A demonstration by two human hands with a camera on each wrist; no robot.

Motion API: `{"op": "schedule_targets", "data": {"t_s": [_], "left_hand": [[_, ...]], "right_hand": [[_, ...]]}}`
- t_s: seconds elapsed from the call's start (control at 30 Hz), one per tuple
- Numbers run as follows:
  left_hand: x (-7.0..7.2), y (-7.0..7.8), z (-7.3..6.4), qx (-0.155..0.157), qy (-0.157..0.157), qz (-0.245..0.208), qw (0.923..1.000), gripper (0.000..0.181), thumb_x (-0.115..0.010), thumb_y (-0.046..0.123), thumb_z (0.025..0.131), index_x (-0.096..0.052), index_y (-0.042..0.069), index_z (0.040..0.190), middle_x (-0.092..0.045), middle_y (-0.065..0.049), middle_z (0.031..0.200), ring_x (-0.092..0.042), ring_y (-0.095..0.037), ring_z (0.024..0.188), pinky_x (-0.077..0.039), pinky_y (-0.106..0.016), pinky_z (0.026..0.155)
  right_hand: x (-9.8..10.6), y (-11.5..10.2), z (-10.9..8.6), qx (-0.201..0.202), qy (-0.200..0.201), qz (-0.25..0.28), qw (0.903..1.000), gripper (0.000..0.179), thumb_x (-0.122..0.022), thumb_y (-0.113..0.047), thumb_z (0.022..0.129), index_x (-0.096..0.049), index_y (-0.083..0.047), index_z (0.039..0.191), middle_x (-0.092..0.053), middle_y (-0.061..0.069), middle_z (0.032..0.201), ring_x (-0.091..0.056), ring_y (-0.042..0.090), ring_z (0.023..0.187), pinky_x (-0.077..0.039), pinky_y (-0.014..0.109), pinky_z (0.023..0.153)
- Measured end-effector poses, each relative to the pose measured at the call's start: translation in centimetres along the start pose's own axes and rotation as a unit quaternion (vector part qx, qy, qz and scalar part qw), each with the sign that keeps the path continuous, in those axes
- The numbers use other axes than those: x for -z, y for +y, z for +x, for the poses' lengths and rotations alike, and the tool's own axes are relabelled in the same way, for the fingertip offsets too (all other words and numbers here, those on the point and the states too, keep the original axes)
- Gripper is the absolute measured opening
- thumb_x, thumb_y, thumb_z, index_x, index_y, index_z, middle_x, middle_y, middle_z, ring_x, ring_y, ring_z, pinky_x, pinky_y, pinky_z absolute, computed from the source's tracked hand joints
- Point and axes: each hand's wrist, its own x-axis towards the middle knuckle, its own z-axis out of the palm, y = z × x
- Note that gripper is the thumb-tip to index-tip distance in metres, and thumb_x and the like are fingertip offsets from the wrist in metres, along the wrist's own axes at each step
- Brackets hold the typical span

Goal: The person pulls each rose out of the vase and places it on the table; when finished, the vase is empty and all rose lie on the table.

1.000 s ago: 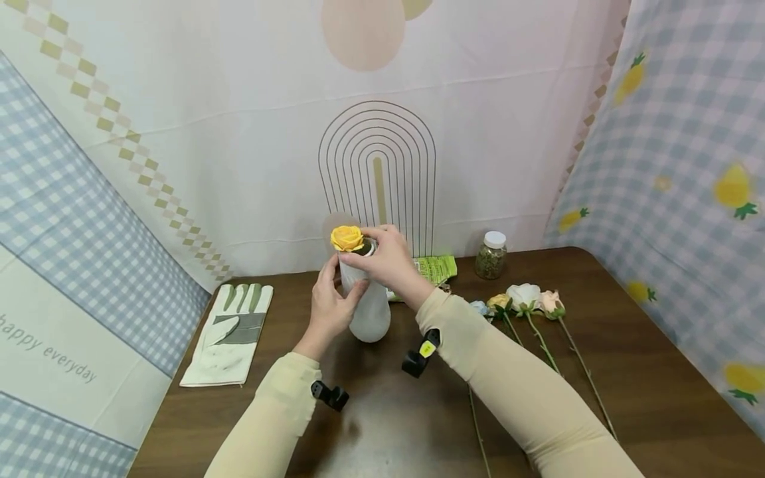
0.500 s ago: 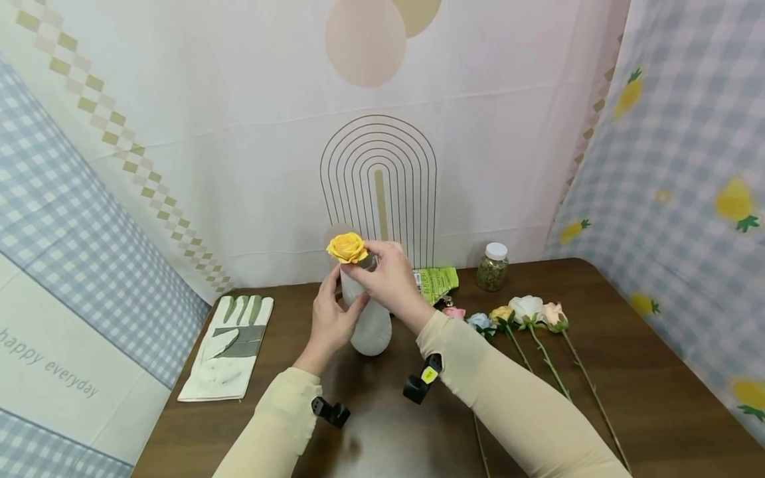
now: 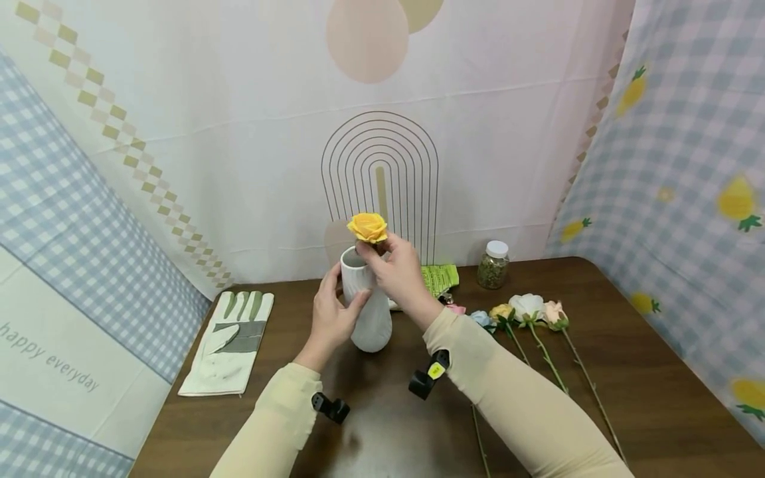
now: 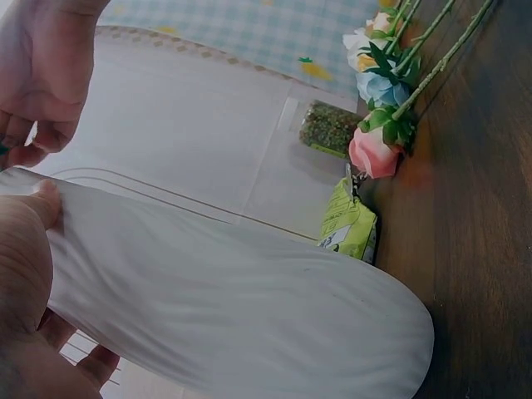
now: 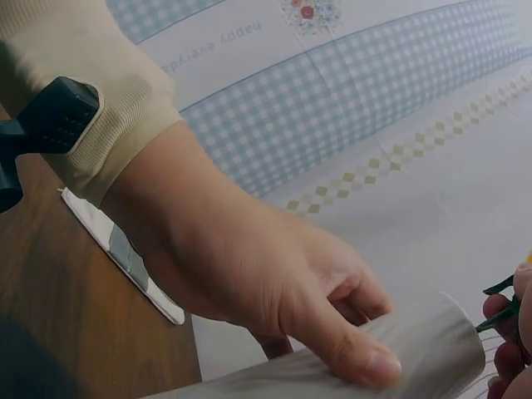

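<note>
A white ribbed vase (image 3: 369,311) stands on the dark wooden table (image 3: 627,372). My left hand (image 3: 332,312) grips the vase's neck, thumb and fingers curled round it; the left wrist view shows the vase (image 4: 241,307) filling the frame and the right wrist view shows that hand (image 5: 274,274) on the vase (image 5: 399,362). My right hand (image 3: 397,269) pinches the stem of a yellow rose (image 3: 367,227) just above the vase's mouth. The rose head is above the rim; most of the stem is hidden.
Several roses (image 3: 526,307) with long stems lie on the table to the right, a pink one (image 4: 374,150) nearest the vase. A jar of dried herbs (image 3: 493,264) and a green packet (image 3: 439,277) stand behind. A white work glove (image 3: 230,342) lies at the left.
My right hand has lifted the yellow rose from the vase's mouth, up and a little to the right. The left hand stays on the vase.
</note>
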Motion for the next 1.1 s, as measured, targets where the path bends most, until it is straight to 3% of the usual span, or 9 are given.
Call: {"op": "schedule_targets", "data": {"t_s": [0.07,0.23,0.47,0.57,0.7,0.8,0.97,1.1], "left_hand": [[-0.1,0.1,0.0,0.001,0.002,0.000,1.0000,0.068,-0.075,0.025,0.084,-0.043,0.001,0.139,-0.055,-0.015,0.122,-0.061,-0.028,0.104,-0.053,-0.044,0.085],[-0.1,0.2,0.2,0.002,0.004,-0.005,1.0000,0.069,-0.077,0.023,0.083,-0.043,0.001,0.139,-0.055,-0.016,0.121,-0.061,-0.030,0.103,-0.052,-0.045,0.085],[-0.1,0.3,0.2,0.008,-0.002,0.002,1.0000,0.068,-0.076,0.025,0.084,-0.043,0.001,0.139,-0.055,-0.015,0.121,-0.060,-0.028,0.104,-0.053,-0.042,0.085],[0.0,0.3,0.2,0.010,0.000,0.002,1.0000,0.068,-0.075,0.024,0.084,-0.043,0.001,0.139,-0.055,-0.015,0.121,-0.060,-0.027,0.104,-0.053,-0.042,0.085],[0.0,0.2,0.2,0.011,0.001,0.000,0.9999,0.069,-0.076,0.024,0.084,-0.043,0.001,0.140,-0.055,-0.015,0.121,-0.060,-0.028,0.105,-0.052,-0.043,0.086],[0.1,0.2,0.2,0.010,-0.002,-0.002,0.9999,0.069,-0.076,0.025,0.084,-0.042,0.002,0.140,-0.054,-0.015,0.122,-0.060,-0.029,0.106,-0.052,-0.044,0.086],[0.1,0.1,0.2,0.012,-0.007,0.001,0.9999,0.069,-0.075,0.027,0.085,-0.041,0.003,0.141,-0.053,-0.014,0.124,-0.059,-0.028,0.107,-0.052,-0.042,0.086],[0.2,0.2,0.2,0.013,-0.008,0.003,0.9999,0.070,-0.075,0.027,0.085,-0.041,0.003,0.141,-0.053,-0.014,0.125,-0.058,-0.026,0.106,-0.053,-0.040,0.085]], "right_hand": [[0.3,0.2,0.0,-0.016,-0.005,0.013,0.9998,0.025,-0.065,-0.026,0.093,-0.071,-0.003,0.101,-0.070,0.007,0.087,-0.061,0.014,0.079,-0.052,0.031,0.067],[1.1,1.0,0.1,-0.028,-0.025,0.051,0.9980,0.032,-0.059,-0.031,0.096,-0.073,-0.002,0.099,-0.072,0.009,0.098,-0.062,0.013,0.100,-0.050,0.035,0.086],[2.4,1.1,0.3,-0.030,-0.078,-0.001,0.9965,0.025,-0.070,-0.018,0.089,-0.069,-0.003,0.109,-0.070,0.011,0.101,-0.064,0.017,0.094,-0.054,0.035,0.080],[2.8,0.9,0.5,-0.028,-0.087,-0.045,0.9948,0.022,-0.074,-0.013,0.085,-0.072,-0.002,0.104,-0.072,0.009,0.097,-0.064,0.015,0.088,-0.054,0.033,0.076],[3.1,0.5,0.7,-0.023,-0.084,-0.114,0.9897,0.020,-0.077,-0.019,0.083,-0.076,-0.005,0.096,-0.072,0.006,0.083,-0.056,0.014,0.070,-0.049,0.032,0.064],[3.2,0.4,0.8,-0.027,-0.089,-0.142,0.9855,0.019,-0.076,-0.023,0.084,-0.077,-0.007,0.096,-0.072,0.005,0.082,-0.053,0.014,0.067,-0.046,0.032,0.063],[3.2,0.6,0.9,-0.031,-0.092,-0.150,0.9839,0.020,-0.076,-0.025,0.084,-0.077,-0.010,0.097,-0.073,0.004,0.086,-0.058,0.014,0.070,-0.049,0.033,0.063],[3.2,1.1,0.9,-0.009,-0.073,-0.120,0.9900,0.022,-0.074,-0.027,0.085,-0.077,-0.009,0.098,-0.073,0.004,0.088,-0.065,0.014,0.078,-0.053,0.034,0.066]]}}
